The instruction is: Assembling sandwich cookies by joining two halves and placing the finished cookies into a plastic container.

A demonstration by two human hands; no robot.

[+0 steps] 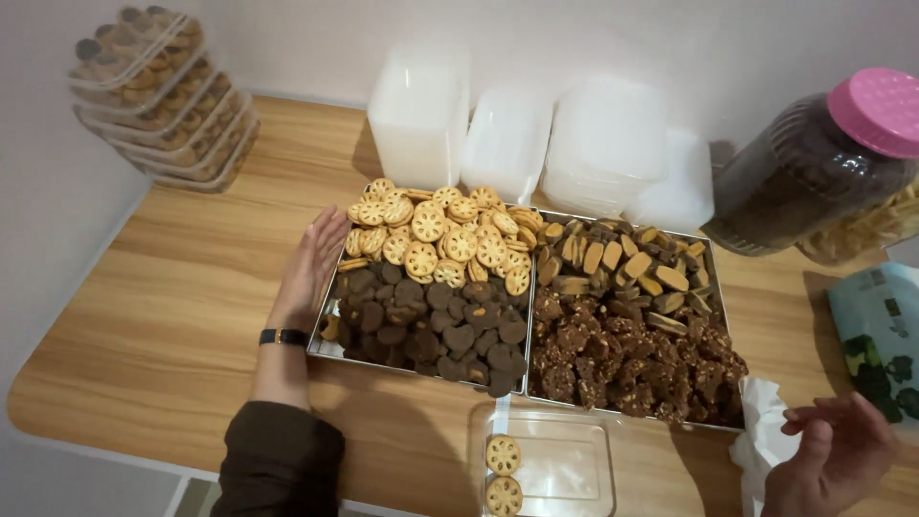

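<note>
My left hand (312, 268) lies flat, fingers together, against the left edge of a metal tray (327, 348) piled with round lattice biscuits (440, 235) at the back and dark chocolate biscuits (431, 325) at the front. A second tray (716, 287) beside it holds brown-and-tan slices and rough chocolate clusters (632, 359). My right hand (838, 455) hovers at the lower right, fingers loosely curled next to a white tissue (761, 440), holding nothing I can see. In front sits a clear plastic box (565, 464) with two lattice biscuits (503, 474) in it.
Stacks of clear plastic boxes and lids (536, 144) stand behind the trays. Filled biscuit boxes (163, 96) are stacked at the back left. A big jar with a pink lid (823, 163) and a green packet (876, 335) are on the right of the wooden table (182, 316).
</note>
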